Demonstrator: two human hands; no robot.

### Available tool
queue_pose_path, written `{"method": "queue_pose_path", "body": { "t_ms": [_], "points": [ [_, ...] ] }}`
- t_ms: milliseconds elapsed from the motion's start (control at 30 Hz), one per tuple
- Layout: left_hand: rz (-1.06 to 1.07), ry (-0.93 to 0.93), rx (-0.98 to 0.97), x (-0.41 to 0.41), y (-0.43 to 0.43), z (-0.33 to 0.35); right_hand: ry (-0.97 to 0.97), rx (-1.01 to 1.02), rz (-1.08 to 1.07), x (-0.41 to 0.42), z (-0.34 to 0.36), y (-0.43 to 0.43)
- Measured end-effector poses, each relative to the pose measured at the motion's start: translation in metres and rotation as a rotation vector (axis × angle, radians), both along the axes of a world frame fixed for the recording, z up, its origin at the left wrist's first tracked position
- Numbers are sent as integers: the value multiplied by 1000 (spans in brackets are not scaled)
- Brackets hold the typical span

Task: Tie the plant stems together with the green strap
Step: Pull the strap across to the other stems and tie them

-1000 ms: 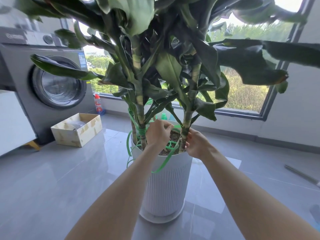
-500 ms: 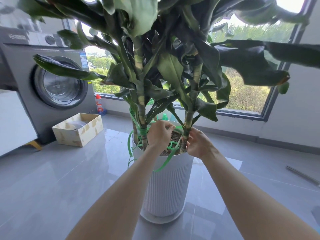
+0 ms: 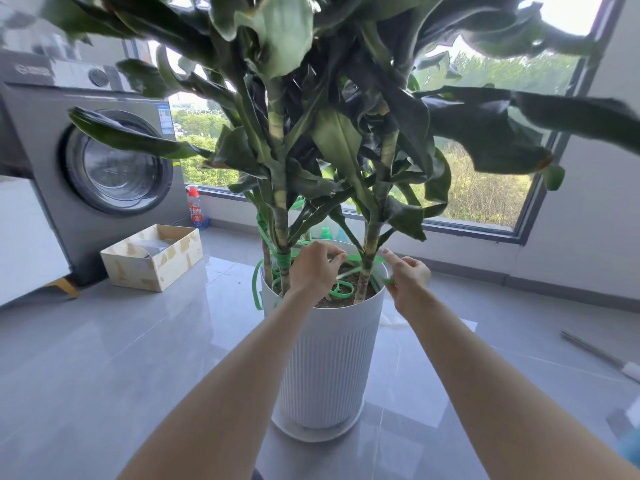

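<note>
The strap (image 3: 346, 292) is bright green over dark brown soil (image 3: 329, 301). The stems (image 3: 281, 209) are banded pale yellow-green and darker green, and the leaves (image 3: 339, 143) are deep green. The pot (image 3: 325, 362) is white with fine vertical ribs. The floor (image 3: 104, 358) is glossy grey tile. The washing machine (image 3: 45, 140) is dark grey. The box (image 3: 166, 268) is cream mottled with tan. The bottle (image 3: 195, 211) has a red cap.
</note>
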State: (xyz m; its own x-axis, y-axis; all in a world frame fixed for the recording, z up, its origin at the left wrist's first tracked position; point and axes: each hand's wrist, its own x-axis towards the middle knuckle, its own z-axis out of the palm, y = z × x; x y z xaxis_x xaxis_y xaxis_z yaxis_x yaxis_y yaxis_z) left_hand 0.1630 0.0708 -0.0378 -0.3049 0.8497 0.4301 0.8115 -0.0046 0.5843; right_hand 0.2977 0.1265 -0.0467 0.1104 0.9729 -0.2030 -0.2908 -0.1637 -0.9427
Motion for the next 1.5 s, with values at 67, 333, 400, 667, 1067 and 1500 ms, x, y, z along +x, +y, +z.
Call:
{"method": "queue_pose_path", "body": {
  "t_ms": [67,333,400,667,1067,1500],
  "points": [
    [-3,23,17,-1,-3,-1,-155,12,-16,4,1,-7],
    [7,77,21,-11,-25,4,-393,-79,333,21,22,-40],
    [-13,72,2,-14,-31,4,-455,-61,414,27,23,-45],
    [-99,53,10,-22,-49,3,-861,51,840,41,23,-65],
    [-192,-340,-155,1,-32,5,-1050,-92,1262,43,10,-84],
    [-213,-442,-277,40,2,-7,-1068,-114,1333,43,-7,-75]
  ]
}}
